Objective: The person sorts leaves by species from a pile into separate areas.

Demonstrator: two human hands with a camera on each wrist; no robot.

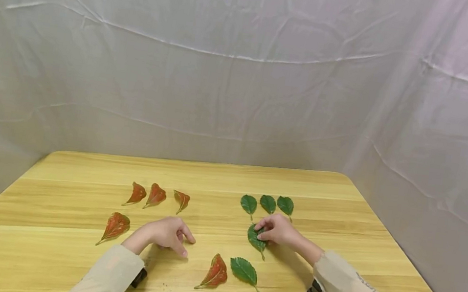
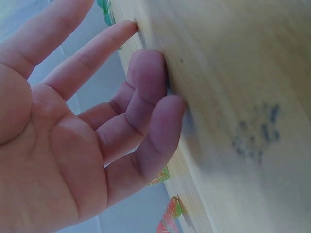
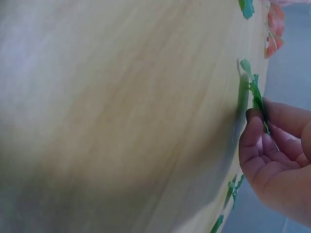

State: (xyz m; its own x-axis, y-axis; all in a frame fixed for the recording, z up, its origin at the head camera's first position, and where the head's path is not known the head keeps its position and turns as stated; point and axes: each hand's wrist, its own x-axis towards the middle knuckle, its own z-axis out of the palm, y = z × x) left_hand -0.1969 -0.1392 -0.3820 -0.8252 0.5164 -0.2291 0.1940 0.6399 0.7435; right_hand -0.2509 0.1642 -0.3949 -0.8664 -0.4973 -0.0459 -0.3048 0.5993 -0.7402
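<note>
Between thumb and fingers, my right hand (image 1: 279, 231) pinches a green leaf (image 1: 254, 238) close over the table, its stem pointing toward me. The right wrist view shows the same green leaf (image 3: 256, 94) edge-on at the fingertips. My left hand (image 1: 169, 234) holds nothing and rests low over the table, fingers loosely bent, as the left wrist view of the hand (image 2: 73, 131) also shows. Between the two hands and nearer to me lie a red leaf (image 1: 216, 272) and a green leaf (image 1: 244, 270), side by side.
A row of three red leaves, one of them a red leaf (image 1: 156, 195), lies at the back left. Another red leaf (image 1: 118, 225) is left of my left hand. Three green leaves, including a green leaf (image 1: 268, 203), line the back right of the wooden table (image 1: 79, 175). Grey curtains (image 1: 223, 90) surround it.
</note>
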